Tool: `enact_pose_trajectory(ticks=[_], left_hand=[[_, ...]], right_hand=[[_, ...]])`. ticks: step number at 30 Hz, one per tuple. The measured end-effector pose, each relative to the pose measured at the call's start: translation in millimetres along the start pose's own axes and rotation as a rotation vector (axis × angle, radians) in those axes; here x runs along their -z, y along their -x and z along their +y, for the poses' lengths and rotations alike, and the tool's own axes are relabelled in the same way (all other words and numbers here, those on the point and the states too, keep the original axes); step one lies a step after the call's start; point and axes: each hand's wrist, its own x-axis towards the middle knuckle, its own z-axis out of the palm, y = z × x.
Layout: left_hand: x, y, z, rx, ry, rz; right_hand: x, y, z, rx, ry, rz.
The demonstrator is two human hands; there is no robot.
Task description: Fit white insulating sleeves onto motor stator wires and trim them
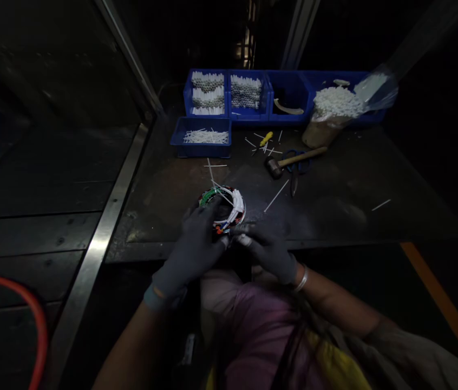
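Observation:
A round wound coil with white sleeves and coloured wires point(229, 206) rests at the near edge of the dark workbench point(334, 206). My left hand point(192, 249), in a dark glove, curls over the coil's left side and grips it. My right hand point(267, 246), also gloved, pinches at the coil's near right rim, where a small white piece shows at the fingertips. Thin white sticks poke up out of the coil.
Blue bins point(249, 95) with white tubes line the back; a lower blue tray point(204, 138) holds thin sticks. A hammer point(292, 161), scissors point(296, 173), a yellow-handled tool point(265, 139) and a bag of white tubes point(334, 111) lie behind. An orange hose point(38, 319) curves lower left.

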Motion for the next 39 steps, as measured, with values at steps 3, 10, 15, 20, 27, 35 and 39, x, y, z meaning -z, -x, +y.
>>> enact_pose_trajectory(ticks=[3,10,15,20,27,35,39], left_hand=[[0.1,4,2,0.03,0.033,0.011],[0.0,-1,6,0.018,-0.167,-0.066],[-0.2,4,-2,0.049,0.117,0.045],[1.7,10,-6,-0.037,0.191,0.052],[1.5,8,-8,-0.079,0.139,0.052],[-0.4,8,-6,-0.068,0.183,0.093],[-0.3,8,-3,-0.005,0.235,0.11]], right_hand=[[11,-3,-9,0.012,0.003,0.039],[5,8,5,0.19,0.089,-0.183],[-8,-1,9,-0.116,-0.135,0.047],[-8,-12,-3,-0.309,-0.266,0.094],[-8,-16,-12,-0.288,-0.222,0.071],[-7,-28,-12,-0.231,0.203,-0.068],[-4,-27,-8,-0.115,0.324,-0.141]])
